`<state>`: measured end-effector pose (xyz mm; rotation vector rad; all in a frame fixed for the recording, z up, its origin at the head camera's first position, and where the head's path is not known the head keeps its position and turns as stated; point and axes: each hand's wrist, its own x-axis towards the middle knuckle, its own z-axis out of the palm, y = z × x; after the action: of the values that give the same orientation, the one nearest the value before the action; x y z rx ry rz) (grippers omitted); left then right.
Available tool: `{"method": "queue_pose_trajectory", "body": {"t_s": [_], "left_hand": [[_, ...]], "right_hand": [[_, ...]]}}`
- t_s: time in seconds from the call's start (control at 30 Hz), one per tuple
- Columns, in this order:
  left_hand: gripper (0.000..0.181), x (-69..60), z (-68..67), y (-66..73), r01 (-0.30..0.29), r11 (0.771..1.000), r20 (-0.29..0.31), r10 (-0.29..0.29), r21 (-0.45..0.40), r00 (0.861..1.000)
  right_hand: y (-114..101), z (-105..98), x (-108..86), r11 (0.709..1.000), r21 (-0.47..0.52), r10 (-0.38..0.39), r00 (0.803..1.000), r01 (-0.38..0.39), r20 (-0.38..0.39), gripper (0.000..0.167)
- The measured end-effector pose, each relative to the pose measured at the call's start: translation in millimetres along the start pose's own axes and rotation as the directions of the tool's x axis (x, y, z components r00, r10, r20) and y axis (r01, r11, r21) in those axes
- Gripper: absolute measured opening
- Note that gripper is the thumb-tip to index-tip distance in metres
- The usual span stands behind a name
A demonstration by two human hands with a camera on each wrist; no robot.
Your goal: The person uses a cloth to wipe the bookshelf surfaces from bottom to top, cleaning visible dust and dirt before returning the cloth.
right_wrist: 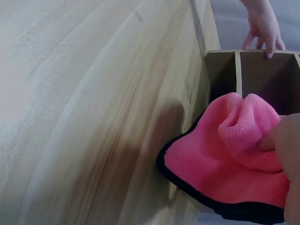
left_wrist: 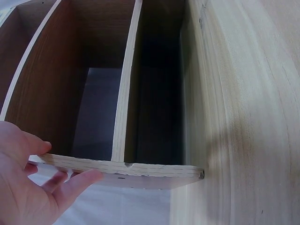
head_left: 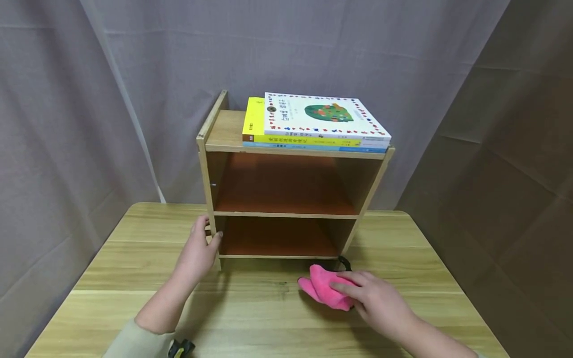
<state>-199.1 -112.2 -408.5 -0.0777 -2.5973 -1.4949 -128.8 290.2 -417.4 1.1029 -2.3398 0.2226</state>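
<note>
A small wooden shelf (head_left: pixel 286 216) with two open compartments stands on the table. My left hand (head_left: pixel 199 251) holds the shelf's left side panel, thumb on the front edge and fingers on the outer face; the left wrist view shows this hand (left_wrist: pixel 35 180) at the panel's edge. Bunched in my right hand (head_left: pixel 378 301) is a pink cloth (head_left: pixel 326 288) with a black border, near the shelf's lower right front corner. In the right wrist view the cloth (right_wrist: pixel 211 161) hangs in folds, and the fingers of that hand are partly hidden behind it.
Several books (head_left: pixel 320 119) lie stacked flat on top of the shelf, the uppermost white with a green picture. The wood-grain table (head_left: pixel 264 318) extends in front and to both sides. Grey curtains (head_left: pixel 286 44) hang behind. A small black item (head_left: pixel 181 348) shows by the left sleeve.
</note>
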Motion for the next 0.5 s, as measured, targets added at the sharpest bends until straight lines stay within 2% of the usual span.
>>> {"method": "queue_pose_trajectory", "body": {"t_s": [0.13, 0.2, 0.5], "left_hand": [[0.045, 0.9, 0.5, -0.3, -0.005, 1.000, -0.007, 0.005, -0.004, 1.000], [0.045, 1.2, 0.6, -0.5, -0.004, 1.000, -0.008, 0.004, -0.005, 1.000], [0.046, 0.1, 0.6, 0.9, 0.004, 1.000, -0.005, -0.004, -0.003, 1.000]], "right_hand": [[1.7, 3.4, -3.6, 0.997, -0.024, 0.076, 0.996, -0.075, 0.049, 0.056], [3.8, 4.8, -4.7, 0.996, -0.036, 0.089, 0.995, -0.087, 0.053, 0.054], [13.9, 0.0, -1.3, 0.996, -0.089, 0.007, 1.000, -0.009, -0.024, 0.055]]}}
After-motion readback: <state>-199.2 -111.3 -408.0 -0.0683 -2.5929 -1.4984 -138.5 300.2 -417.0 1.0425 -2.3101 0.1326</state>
